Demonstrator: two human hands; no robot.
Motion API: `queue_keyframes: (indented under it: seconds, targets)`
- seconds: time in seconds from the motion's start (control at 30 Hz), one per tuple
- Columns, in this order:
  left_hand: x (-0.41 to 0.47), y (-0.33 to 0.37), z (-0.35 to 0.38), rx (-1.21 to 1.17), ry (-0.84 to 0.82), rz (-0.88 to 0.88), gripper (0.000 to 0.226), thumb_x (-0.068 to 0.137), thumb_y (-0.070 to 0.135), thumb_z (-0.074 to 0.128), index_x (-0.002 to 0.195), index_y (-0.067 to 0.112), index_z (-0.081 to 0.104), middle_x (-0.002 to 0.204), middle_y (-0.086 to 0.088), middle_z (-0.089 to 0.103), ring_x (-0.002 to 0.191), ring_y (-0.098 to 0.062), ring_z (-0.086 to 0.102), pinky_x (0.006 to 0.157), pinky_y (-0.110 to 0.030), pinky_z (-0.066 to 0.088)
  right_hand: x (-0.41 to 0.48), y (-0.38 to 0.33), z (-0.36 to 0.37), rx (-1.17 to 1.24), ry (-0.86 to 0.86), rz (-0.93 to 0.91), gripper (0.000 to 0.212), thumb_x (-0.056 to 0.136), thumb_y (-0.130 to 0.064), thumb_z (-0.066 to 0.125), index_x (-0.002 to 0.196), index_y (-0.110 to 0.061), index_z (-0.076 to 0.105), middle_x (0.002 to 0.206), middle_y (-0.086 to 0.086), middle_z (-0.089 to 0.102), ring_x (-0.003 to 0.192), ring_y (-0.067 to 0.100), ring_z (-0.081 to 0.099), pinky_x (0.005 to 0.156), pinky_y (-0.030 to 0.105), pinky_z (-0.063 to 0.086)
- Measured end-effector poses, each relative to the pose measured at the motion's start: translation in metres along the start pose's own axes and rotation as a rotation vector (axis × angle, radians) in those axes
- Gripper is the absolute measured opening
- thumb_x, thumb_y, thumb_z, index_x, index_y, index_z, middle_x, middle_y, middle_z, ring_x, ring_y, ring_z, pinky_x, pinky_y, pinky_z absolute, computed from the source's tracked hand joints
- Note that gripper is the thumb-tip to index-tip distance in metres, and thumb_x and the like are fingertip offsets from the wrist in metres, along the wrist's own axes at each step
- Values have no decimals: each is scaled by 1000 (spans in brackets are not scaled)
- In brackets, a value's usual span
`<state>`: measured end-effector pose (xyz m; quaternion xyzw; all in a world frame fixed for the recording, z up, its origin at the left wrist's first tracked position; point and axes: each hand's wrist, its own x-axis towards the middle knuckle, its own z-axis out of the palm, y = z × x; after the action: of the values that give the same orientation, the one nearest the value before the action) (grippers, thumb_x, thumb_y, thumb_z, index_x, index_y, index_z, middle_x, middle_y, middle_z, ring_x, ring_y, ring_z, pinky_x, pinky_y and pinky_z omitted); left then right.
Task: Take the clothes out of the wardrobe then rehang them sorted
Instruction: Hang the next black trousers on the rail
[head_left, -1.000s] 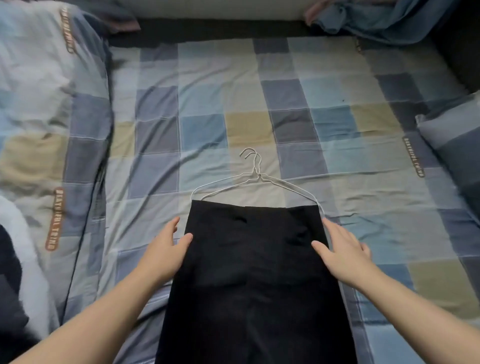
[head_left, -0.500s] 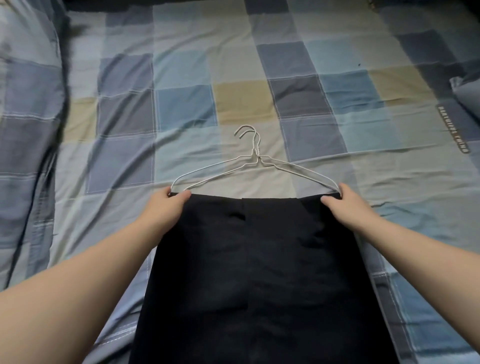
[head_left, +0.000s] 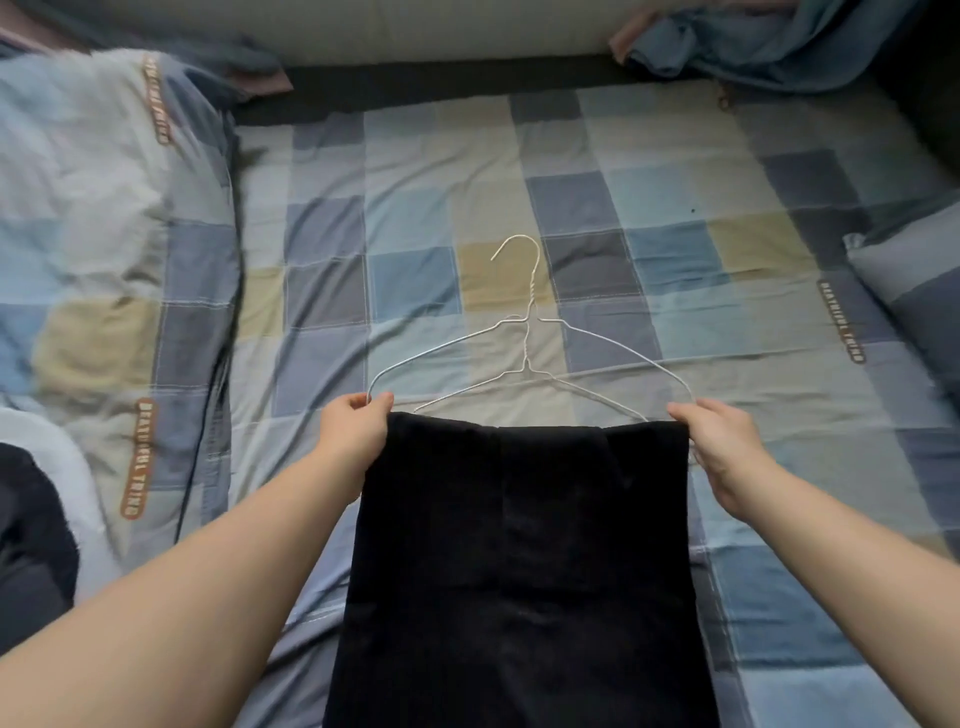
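Observation:
A black garment (head_left: 519, 545) hangs down the middle of the view over the checked bed sheet (head_left: 415, 171). My left hand (head_left: 353, 436) pinches its top left corner together with the left end of a white wire hanger (head_left: 530, 291). My right hand (head_left: 722, 441) grips the top right corner and the hanger's right end. The hanger is raised, with its hook pointing away from me. A second white wire hanger (head_left: 524, 371) lies on the sheet just behind the garment's top edge, which covers its lower bar.
A checked duvet (head_left: 104, 234) is piled along the left side, with a dark garment (head_left: 31, 545) at the left edge. A pillow (head_left: 914, 291) sits at the right. Crumpled blue cloth (head_left: 753, 47) lies at the far right by the pale headboard (head_left: 441, 31).
My hands slid up from the garment's sides to its top corners and took hold. One hanger and the garment's top have risen off the sheet; the other hanger stayed down.

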<state>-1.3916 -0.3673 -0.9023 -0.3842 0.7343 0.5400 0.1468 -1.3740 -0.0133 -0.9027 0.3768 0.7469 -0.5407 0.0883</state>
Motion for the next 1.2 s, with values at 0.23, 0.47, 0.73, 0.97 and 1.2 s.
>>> queue_keyframes:
  seconds: [0.23,0.47,0.73,0.97,1.2]
  targets:
    - [-125,42,-57,-20,33,-10,36,101,31,57,127,8,59,120,-9,61,103,-23,53,88,-30,37,-104,-45,-79,115,-85,53,39,89,-9,66,126,-1,57,99,7,63,95,15,59,84,26,41]
    - [-257,91,-132,-67,66,16,36,95,41,62,112,10,68,115,-13,68,99,-28,63,97,-45,50,-229,-107,-179,137,-82,-9,32,93,-2,61,125,2,59,110,17,64,97,23,64,91,33,48]
    - [-374,150,-190,-112,111,243,23,96,34,64,89,12,65,85,-10,66,85,-30,65,82,-44,57,-321,-178,-268,110,-109,-286,4,88,0,68,90,-2,71,76,10,74,66,16,70,70,27,59]
    - [-425,227,-221,-178,58,532,25,94,41,63,87,17,64,87,-10,74,86,-35,70,77,-46,56,-386,-262,-329,113,-43,-613,16,89,3,65,79,-9,71,75,13,73,65,13,68,66,21,57]
    - [-473,326,-247,-331,-84,790,19,98,33,61,88,18,58,88,-8,77,81,-31,69,74,-51,55,-459,-339,-372,206,128,-831,17,92,0,62,79,-11,68,68,8,69,58,5,64,55,15,54]
